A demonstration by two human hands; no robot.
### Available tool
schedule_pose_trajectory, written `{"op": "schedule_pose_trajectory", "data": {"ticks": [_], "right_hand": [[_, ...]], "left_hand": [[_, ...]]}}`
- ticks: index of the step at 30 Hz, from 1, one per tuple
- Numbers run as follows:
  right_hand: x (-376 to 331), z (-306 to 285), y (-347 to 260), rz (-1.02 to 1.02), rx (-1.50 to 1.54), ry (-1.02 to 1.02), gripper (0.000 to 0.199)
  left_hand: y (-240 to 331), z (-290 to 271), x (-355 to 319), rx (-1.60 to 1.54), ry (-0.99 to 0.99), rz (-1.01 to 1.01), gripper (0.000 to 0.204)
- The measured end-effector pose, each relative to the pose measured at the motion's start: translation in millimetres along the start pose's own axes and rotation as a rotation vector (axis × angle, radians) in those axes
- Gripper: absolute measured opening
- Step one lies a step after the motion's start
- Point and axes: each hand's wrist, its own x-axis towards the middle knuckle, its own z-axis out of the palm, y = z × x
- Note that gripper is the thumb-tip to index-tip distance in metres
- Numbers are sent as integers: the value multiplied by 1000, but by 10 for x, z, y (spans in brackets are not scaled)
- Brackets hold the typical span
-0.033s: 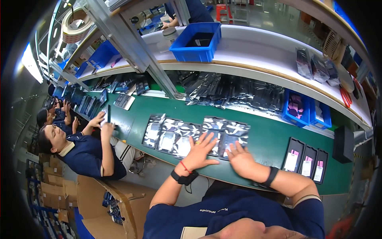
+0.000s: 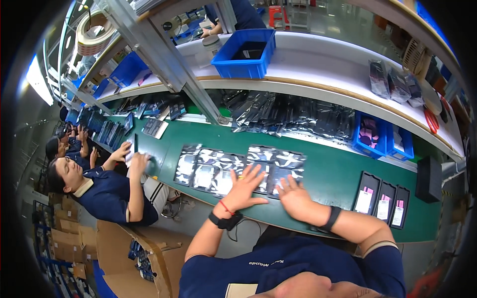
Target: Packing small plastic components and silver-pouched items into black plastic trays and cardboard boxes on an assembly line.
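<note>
Several shiny black-and-silver flat bags (image 2: 206, 169) lie side by side in a row on the green conveyor belt (image 2: 333, 174) in front of me. My left hand (image 2: 246, 188) rests flat on the middle bags, fingers spread; it wears a ring, a red string and a black wrist band. My right hand (image 2: 295, 197) lies flat just to the right of it, fingers apart, touching the rightmost bags (image 2: 290, 161). Neither hand grips anything.
Three black trays with pink-and-white labels (image 2: 385, 198) lie to the right, beside a black box (image 2: 428, 179). A heap of bags (image 2: 298, 116) sits under the white shelf, with blue bins (image 2: 243, 52) above. A seated co-worker (image 2: 99, 191) works at my left; cardboard boxes (image 2: 124, 248) stand below.
</note>
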Motion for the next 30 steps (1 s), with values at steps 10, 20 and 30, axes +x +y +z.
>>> {"op": "schedule_pose_trajectory", "data": {"ticks": [10,20,30], "right_hand": [[-470,-889,499,149,359,357,61],[-2779,-517,1403,700,107,-90,84],[-1257,-455,819,469,185,-108,71]], "left_hand": [[-593,-748,-15,8,2,-65,68],[-1402,-920,1617,121,63,-30,67],[-1688,-804,1636,-70,198,-22,52]]}}
